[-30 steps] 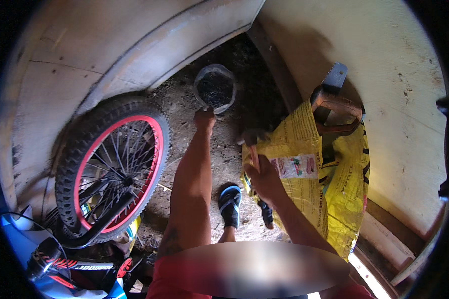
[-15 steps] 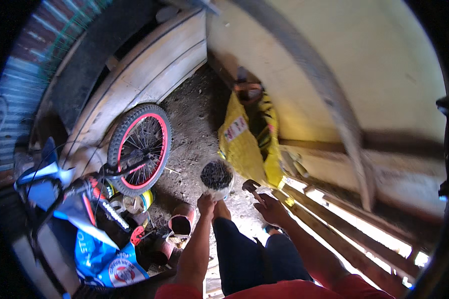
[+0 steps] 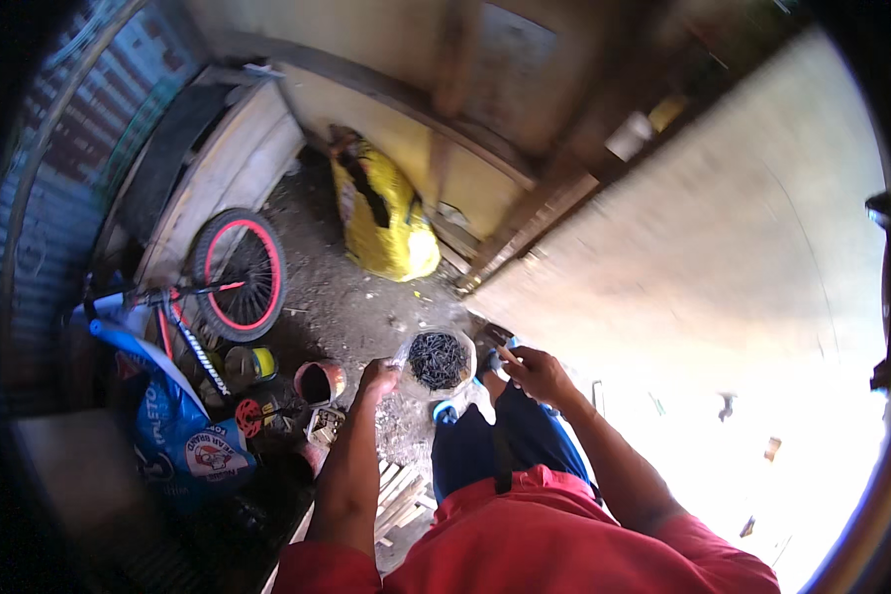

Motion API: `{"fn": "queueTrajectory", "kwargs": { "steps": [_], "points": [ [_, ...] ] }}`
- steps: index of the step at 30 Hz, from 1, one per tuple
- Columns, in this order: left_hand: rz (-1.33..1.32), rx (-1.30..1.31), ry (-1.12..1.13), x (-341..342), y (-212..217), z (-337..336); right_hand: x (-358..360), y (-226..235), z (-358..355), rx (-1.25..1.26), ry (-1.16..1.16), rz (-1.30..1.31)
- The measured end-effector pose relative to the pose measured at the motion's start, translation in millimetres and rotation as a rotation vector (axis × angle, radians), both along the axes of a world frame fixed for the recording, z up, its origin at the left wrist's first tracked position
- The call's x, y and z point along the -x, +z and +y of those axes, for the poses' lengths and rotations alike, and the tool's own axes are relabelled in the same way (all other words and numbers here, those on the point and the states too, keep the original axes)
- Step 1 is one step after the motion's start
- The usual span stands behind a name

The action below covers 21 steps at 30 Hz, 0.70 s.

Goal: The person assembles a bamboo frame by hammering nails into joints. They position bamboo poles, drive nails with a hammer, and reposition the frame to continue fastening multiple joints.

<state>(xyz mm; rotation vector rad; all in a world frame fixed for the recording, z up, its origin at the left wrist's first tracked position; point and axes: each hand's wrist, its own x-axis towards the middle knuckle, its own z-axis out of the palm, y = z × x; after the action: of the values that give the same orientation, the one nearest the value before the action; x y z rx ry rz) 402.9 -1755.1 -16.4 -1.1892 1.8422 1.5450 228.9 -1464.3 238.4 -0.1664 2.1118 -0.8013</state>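
My left hand (image 3: pixel 379 379) is closed on the edge of a round, pale tub (image 3: pixel 406 358). Dark, thin pieces that look like nails (image 3: pixel 438 359) fill the tub, and its opening faces up. To the right of it, my right hand (image 3: pixel 542 377) grips the wooden handle of a hammer (image 3: pixel 508 354). The hammer's dark head points up and to the left, close to the tub's rim. My fingers hide the lower part of the handle. Below the tub are my legs and blue footwear.
A bicycle with a red-rimmed wheel (image 3: pixel 240 274) lies at the left, beside a blue printed sack (image 3: pixel 193 445). Cans and a reddish pot (image 3: pixel 320 382) stand near it. A yellow sack (image 3: pixel 386 213) leans by the far wall. Wood strips (image 3: pixel 403 500) lie at lower left; a pale panel (image 3: pixel 703 247) rises at right.
My view has swung to the right, so the yellow sack and bicycle sit further left. The tub now shows its contents more from above. Both hands keep their holds.
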Motion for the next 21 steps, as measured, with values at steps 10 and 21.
{"fn": "queueTrajectory", "kwargs": {
  "steps": [10,21],
  "points": [
    [0.109,0.29,-1.068,30.7,71.7,286.9,-88.2,19.7,254.1,0.1,-0.505,0.07],
    [0.184,0.278,-1.431,72.7,131.0,677.2,-195.1,-44.1,682.8,-0.157,-0.897,0.34]
  ]
}}
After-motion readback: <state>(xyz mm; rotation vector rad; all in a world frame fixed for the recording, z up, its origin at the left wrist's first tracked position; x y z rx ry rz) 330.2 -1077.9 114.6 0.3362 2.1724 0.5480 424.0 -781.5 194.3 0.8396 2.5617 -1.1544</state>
